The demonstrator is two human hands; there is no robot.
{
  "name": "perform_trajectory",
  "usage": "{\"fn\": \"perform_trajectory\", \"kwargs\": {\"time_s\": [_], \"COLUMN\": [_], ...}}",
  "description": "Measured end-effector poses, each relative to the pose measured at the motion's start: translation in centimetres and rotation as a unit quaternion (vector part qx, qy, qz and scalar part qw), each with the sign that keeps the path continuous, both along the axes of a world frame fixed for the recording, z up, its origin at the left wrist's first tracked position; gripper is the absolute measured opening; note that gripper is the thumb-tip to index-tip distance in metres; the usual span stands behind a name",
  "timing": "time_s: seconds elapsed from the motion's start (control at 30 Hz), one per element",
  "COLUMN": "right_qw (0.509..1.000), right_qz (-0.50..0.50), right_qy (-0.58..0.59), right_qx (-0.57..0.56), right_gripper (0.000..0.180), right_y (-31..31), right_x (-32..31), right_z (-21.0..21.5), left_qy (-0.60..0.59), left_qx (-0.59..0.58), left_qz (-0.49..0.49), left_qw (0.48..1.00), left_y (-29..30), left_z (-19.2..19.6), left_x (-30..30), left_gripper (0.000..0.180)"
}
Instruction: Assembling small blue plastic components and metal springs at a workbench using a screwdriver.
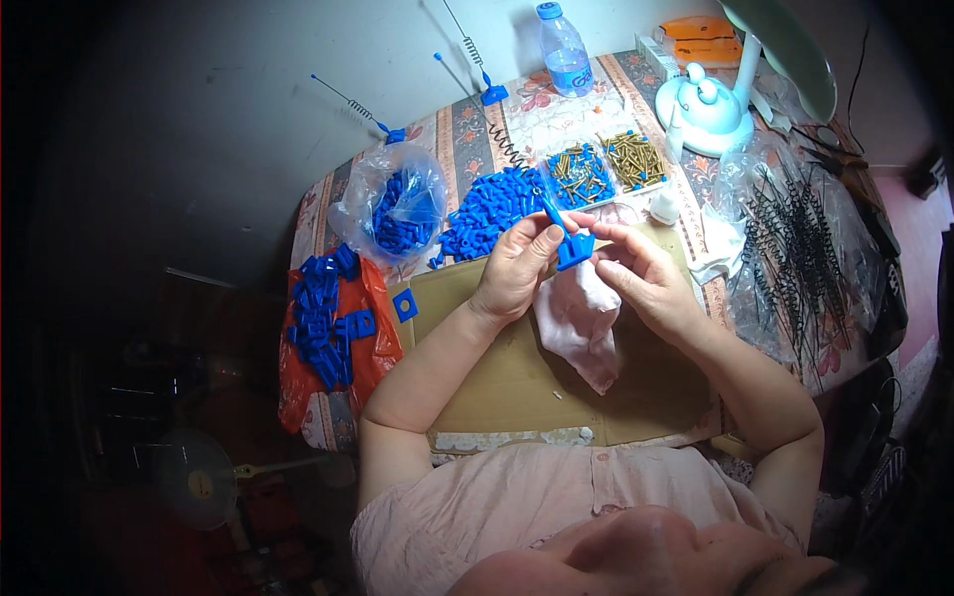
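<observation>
Between my two hands is a blue plastic bracket (574, 251) with a blue sleeve rising from it. A black coil spring (507, 147) runs up and away from the sleeve, ending in a thin rod with a blue tip. My left hand (521, 266) pinches the sleeve and the bracket's left side between thumb and fingers. At the bracket's right side, the fingers of my right hand (648, 278) are bent and close around its edge. A pale pink cloth (579, 333) hangs just below the bracket, against my right fingers; how it is held is hidden.
Cardboard (487, 382) lies under my hands. Beyond are loose blue sleeves (492, 209), a plastic bag of blue parts (405, 214), trays of screws (633, 159), a small white bottle (665, 207) and a lamp (705, 109). Blue brackets (323, 318) lie left; black springs (795, 258) lie right.
</observation>
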State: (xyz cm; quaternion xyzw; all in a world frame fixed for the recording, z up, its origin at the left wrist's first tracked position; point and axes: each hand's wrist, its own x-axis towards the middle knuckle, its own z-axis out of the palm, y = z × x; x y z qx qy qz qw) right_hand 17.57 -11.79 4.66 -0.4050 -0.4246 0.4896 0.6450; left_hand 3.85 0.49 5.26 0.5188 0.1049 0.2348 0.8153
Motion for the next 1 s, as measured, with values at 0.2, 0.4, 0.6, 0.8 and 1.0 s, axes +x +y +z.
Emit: {"fn": "perform_trajectory", "kwargs": {"time_s": [0.2, 0.4, 0.6, 0.8, 1.0], "right_qw": [1.0, 1.0, 0.999, 0.998, 0.986], "right_qz": [-0.006, 0.01, 0.01, -0.048, -0.093], "right_qy": [-0.009, 0.023, 0.035, -0.03, -0.135], "right_qx": [0.026, 0.005, -0.04, 0.008, 0.012], "right_gripper": [0.046, 0.042, 0.034, 0.034, 0.036], "right_y": [0.3, 0.7, 0.5, 0.7, 0.7], "right_x": [0.0, -0.3, -0.3, -1.0, -0.8], "right_z": [-0.4, -1.0, -1.1, -1.0, -1.7], "left_qy": [0.013, 0.021, 0.068, 0.127, 0.099], "left_qx": [0.029, 0.045, 0.106, 0.204, 0.192], "left_qz": [-0.006, 0.025, 0.059, 0.1, 0.072], "left_qw": [0.999, 0.998, 0.99, 0.966, 0.974], "left_y": [0.1, -0.4, -0.8, -0.7, -0.7], "left_z": [-1.4, -2.0, -1.5, -0.7, -1.0], "left_x": [0.1, -0.2, -0.3, -0.8, -1.0], "left_gripper": [0.019, 0.02, 0.022, 0.027, 0.032]}}
